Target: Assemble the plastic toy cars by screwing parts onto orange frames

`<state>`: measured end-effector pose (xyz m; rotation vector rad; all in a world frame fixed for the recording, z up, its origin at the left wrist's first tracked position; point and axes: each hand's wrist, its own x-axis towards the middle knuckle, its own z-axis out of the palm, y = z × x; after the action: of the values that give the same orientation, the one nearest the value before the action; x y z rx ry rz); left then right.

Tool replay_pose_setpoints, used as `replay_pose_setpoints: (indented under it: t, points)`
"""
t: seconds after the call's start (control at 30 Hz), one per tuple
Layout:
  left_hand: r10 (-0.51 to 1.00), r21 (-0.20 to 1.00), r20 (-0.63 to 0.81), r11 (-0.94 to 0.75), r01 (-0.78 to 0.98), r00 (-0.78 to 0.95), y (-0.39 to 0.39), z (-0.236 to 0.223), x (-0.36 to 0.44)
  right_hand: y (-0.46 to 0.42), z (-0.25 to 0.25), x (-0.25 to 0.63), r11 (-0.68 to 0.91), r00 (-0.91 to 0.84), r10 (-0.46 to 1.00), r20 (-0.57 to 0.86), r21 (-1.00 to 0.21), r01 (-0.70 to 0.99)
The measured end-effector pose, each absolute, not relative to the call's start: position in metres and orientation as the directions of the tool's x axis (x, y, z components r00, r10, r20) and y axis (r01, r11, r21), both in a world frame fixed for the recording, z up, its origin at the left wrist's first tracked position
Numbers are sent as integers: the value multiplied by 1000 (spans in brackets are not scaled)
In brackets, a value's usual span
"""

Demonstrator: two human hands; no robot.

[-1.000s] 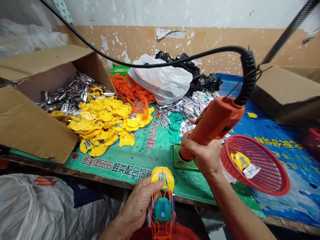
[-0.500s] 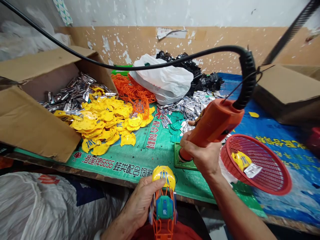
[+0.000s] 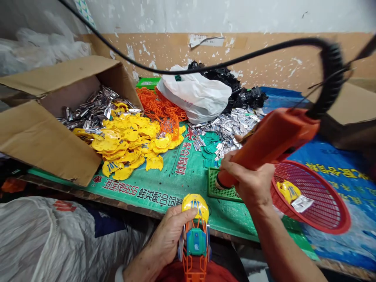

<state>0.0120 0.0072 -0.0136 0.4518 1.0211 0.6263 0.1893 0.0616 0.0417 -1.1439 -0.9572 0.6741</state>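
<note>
My left hand (image 3: 169, 237) is closed around a toy assembly (image 3: 195, 235): an orange cage frame with a teal piece inside and a yellow shell on top. It sits low, in front of the table edge. My right hand (image 3: 249, 182) grips an orange electric screwdriver (image 3: 270, 141) with a black coiled cord (image 3: 331, 78). Its tip rests on a small green perforated tray (image 3: 219, 190) on the green mat.
A pile of yellow shells (image 3: 129, 141) spills from an open cardboard box (image 3: 44, 133) holding silver parts. Orange frames (image 3: 161, 107), a white bag (image 3: 196, 96), black parts (image 3: 235, 88) and silver packets (image 3: 229, 125) lie behind. A red basket (image 3: 320, 199) stands at right.
The view has shifted slightly, and the screwdriver's rear and cord have swung to the right. The tip stays on the green tray. My left hand still holds the toy.
</note>
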Motion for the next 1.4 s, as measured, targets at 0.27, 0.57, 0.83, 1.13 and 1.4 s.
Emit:
replay_pose_setpoints:
  t: [0.27,0.57,0.83,1.13,1.4]
  points:
    - [686,624,-616,725,-291,388,8,-14,16,41,86,174,398,390,874,290,-887,-235]
    - [711,642,-588,700,-312,387,6,-17,13,32,78,153,330,284,924,256,-909,-256]
    - [716,657,-574,692,-299,397,6,-17,13,33,72,151,315,224,935,274,-932,-176]
    - [735,709,-552,662,-243,394,5,-17,12,31,64,150,337,176,930,322,-940,-61]
    - [809,812,-478,556,-181,342,-1,-10,13,27,63,148,373,131,923,361,-925,-77]
